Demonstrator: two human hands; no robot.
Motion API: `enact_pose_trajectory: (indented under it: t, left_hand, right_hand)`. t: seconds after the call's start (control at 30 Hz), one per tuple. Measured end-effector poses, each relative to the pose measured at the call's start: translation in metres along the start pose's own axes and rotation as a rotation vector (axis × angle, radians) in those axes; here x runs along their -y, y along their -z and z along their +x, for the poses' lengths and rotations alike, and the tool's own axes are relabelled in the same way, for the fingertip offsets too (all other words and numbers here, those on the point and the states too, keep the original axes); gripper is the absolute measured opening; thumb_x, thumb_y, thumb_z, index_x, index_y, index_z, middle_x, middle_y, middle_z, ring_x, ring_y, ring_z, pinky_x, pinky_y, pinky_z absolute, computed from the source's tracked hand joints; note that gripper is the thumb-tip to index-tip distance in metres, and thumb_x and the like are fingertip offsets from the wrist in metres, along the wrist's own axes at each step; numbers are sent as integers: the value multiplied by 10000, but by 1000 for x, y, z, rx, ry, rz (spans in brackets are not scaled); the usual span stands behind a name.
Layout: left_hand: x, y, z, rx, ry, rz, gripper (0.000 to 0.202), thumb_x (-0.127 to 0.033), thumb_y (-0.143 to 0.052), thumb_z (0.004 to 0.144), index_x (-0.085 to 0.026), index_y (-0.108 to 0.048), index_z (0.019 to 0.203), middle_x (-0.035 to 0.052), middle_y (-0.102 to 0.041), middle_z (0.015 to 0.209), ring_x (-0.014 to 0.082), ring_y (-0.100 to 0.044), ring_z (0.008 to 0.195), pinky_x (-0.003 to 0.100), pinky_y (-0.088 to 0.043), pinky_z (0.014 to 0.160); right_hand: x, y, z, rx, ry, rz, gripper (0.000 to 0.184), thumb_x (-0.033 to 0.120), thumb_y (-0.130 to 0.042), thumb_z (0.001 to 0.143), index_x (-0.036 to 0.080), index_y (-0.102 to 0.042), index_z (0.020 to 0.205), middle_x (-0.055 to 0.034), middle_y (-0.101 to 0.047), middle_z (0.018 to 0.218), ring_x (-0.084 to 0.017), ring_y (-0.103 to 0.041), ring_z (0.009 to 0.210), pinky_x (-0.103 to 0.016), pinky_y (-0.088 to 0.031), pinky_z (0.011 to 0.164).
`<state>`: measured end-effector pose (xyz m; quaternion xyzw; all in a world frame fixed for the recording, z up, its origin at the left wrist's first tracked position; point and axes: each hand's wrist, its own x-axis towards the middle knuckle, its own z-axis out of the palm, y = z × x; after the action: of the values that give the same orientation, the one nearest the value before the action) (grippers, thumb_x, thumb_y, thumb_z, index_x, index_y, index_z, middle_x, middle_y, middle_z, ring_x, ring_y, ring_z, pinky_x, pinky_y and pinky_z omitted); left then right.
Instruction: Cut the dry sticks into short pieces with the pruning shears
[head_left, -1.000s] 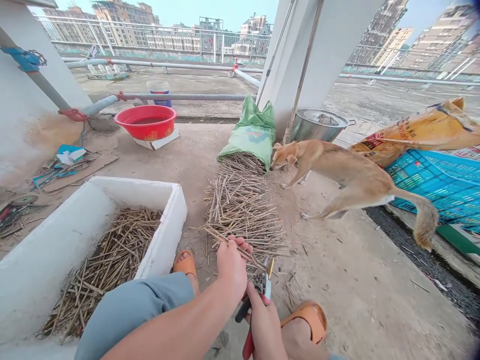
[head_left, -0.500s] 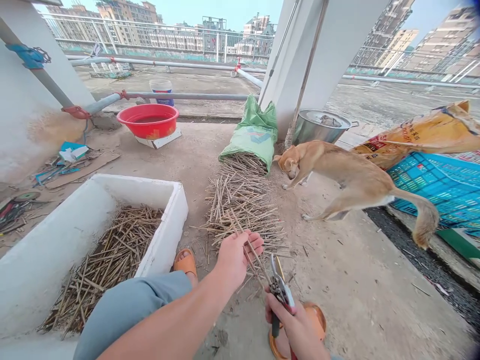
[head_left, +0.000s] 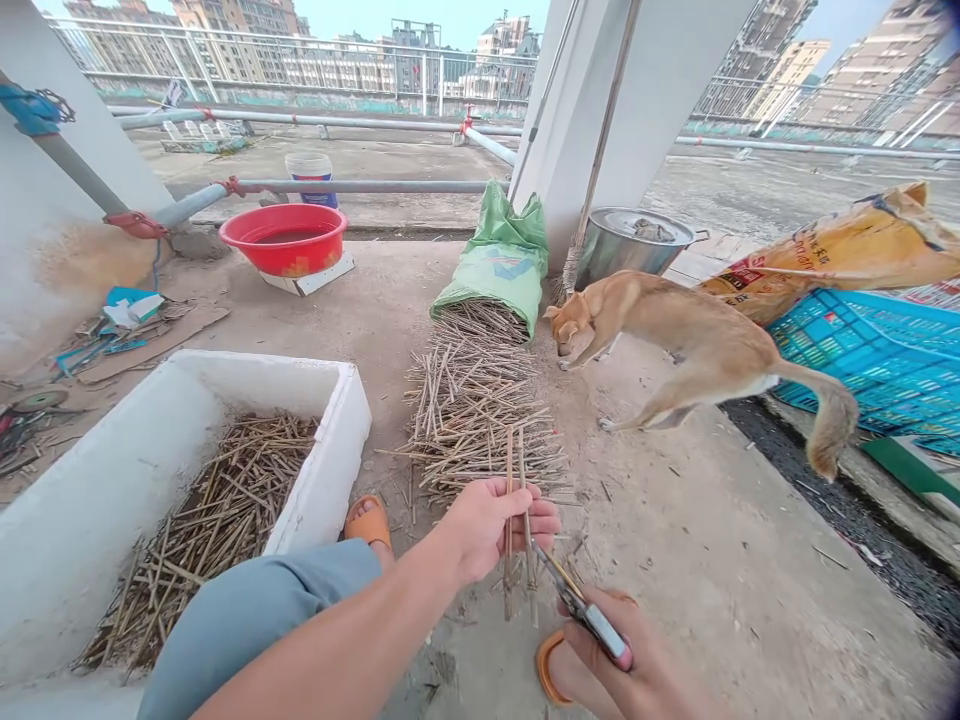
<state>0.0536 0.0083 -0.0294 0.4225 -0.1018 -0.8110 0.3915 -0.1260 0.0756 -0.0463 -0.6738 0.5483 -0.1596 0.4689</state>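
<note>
Your left hand (head_left: 484, 527): fingers (head_left: 534, 517) clamped on upright dry sticks (head_left: 508, 565), above the stick pile (head_left: 480, 420). Your right hand (head_left: 630, 665): closed around pruning shears (head_left: 589, 612).

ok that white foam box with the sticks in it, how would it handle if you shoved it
Probably light for its size: the white foam box looks like polystyrene, and the dry cut stems inside look loosely packed. Its thin rim might crack if gripped hard. It sits low and wide on the concrete floor, so it would likely slide rather than tip.
</note>
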Motion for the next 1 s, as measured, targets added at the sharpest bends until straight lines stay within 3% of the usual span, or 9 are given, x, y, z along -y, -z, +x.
enact_pose_trajectory:
  t: [0.1,0.17,0.27,0.47,0.67,0.83,1.0]
  left_hand:
    - [-1,0,3,-27,-71,-20,111,-178,-602,769,-102,-579,847,116,-675,837,175,-660,732,318,-526,702]
    - [-1,0,4,-78,-180,-49,138,-200,-633,748,-116,-582,845,108,-674,873,177,-657,784,326,-520,753]
    - [-1,-2,6,-138,-385,-43,212,-268,-691,698,-126,-597,824,91,-673,908,192,-646,862,348,-496,844]
    - [8,-2,1,-76,-649,303,239,-353,-620,751,-148,-639,873,86,-676,985,201,-623,949,377,-446,938]
    - [9,-6,-10,-115,-694,538,214,-335,-537,808,-174,-649,895,78,-671,1042,196,-607,998,330,-450,927]
    - [8,-7,-13,-167,-723,562,220,-344,-514,820,-179,-639,895,67,-679,1017,188,-608,993,322,-456,922]
    - [10,-4,-8,-123,-722,550,222,-341,-511,825,-180,-635,915,68,-677,1014,191,-610,987,337,-451,931]
  right_hand:
    - [-9,-2,2,-29,-63,-83,363,519,-376,835,236,-367,608,31,-391,539,-156,-380,538,-288,-288,545]
    - [-17,-8,1,-128,-125,-103,362,543,-347,835,236,-420,657,12,-469,580,-173,-432,579,-294,-308,575]
    - [-25,-18,1,-104,-215,-125,357,557,-336,824,238,-456,718,-7,-536,635,-193,-494,637,-297,-333,604]
    - [-16,-34,7,-84,-317,-248,294,496,-308,829,246,-440,749,-5,-576,632,-200,-527,643,-302,-318,608]
    - [-8,-38,14,-56,-356,-296,302,507,-268,837,253,-417,769,-11,-555,606,-223,-533,636,-295,-274,545]
    - [3,-33,15,-30,-412,-297,283,491,-252,842,254,-402,801,-20,-565,659,-231,-547,694,-297,-302,587]
    - [9,-30,17,-12,-398,-342,234,437,-260,846,255,-341,724,-27,-570,698,-218,-540,683,-289,-299,585]
